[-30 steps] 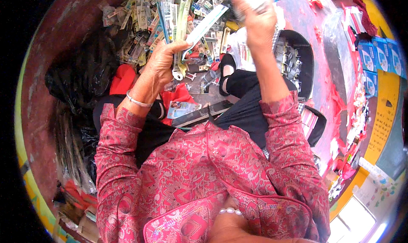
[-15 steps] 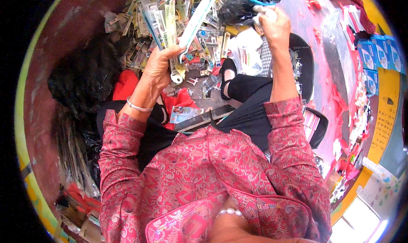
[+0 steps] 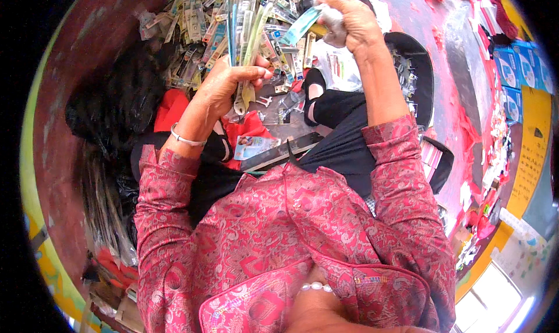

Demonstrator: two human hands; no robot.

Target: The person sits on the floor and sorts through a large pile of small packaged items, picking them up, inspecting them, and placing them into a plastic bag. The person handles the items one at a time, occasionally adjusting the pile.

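My left hand (image 3: 224,88) grips a bundle of long, narrow packaged tools (image 3: 247,47), held upright with metal ends hanging below the fingers. My right hand (image 3: 349,21) is raised near the top of the view and closed on a long pale green packet (image 3: 308,18) that slants toward the bundle. Both sleeves are red patterned cloth. A thin bracelet sits on my left wrist. Behind the hands lies a heap of several similar narrow packets (image 3: 192,24) on the floor.
A black plastic bag (image 3: 116,106) lies at the left, with red cloth (image 3: 172,108) beside it. A black basket (image 3: 416,71) holding small items sits at the right. Blue boxes (image 3: 515,65) and a yellow board (image 3: 530,152) line the far right. My black-trousered leg and shoe (image 3: 317,85) stretch forward.
My right hand has swung in from the upper right toward the bundle, now holding the pale green packet. My left hand has risen a little with its bundle.
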